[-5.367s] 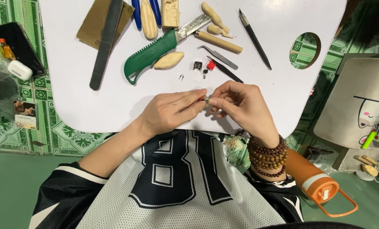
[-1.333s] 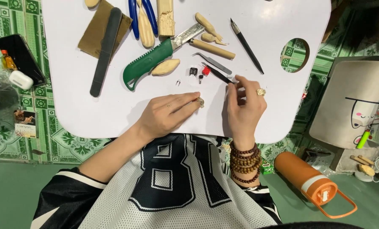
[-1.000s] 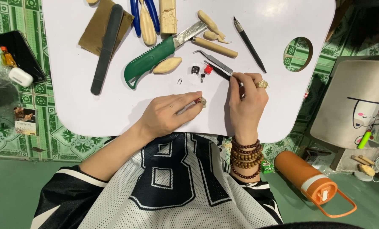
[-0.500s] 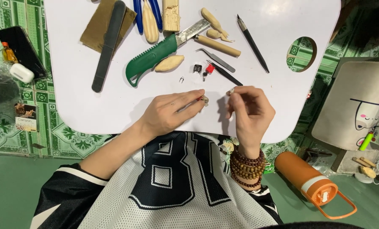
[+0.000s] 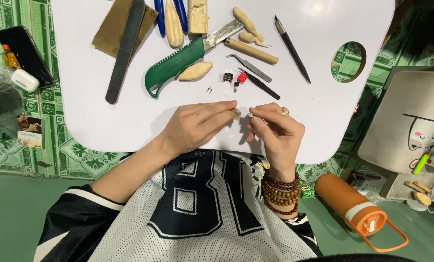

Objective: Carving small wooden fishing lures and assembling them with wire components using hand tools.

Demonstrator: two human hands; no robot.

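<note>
Far out to the left of the hands, off the table edge, a black phone [image 5: 26, 53] lies on the patterned floor with a white earbud case [image 5: 24, 80] resting on it. Up and left of the left hand, a long dark file [image 5: 125, 51] lies across a brown sheet of sandpaper [image 5: 114, 25]. Straight above that hand sits a green-handled saw knife [image 5: 178, 63], a pale carved wood piece [image 5: 195, 71] touching its lower edge.

The left hand [image 5: 195, 127] rests on the white table [image 5: 81, 121], fingers curled narrow, pinching a small pale piece [image 5: 236, 113] at its fingertips. Just beside it, the right hand [image 5: 275, 133] is closed tight too, its thumb and forefinger pinched on something too small to make out, its tips nearly touching the small piece. A gold ring [image 5: 285, 111] shows on one finger and wooden bead bracelets [image 5: 280, 190] wrap the wrist.

Just above the gap between the hands lie tiny black and red bits [image 5: 235, 77] and metal tweezers [image 5: 249, 67]. Up and right of the right hand a black craft knife [image 5: 292, 41] lies slanted. Down to the right, off the table, an orange bottle [image 5: 355, 209] lies on the floor.
</note>
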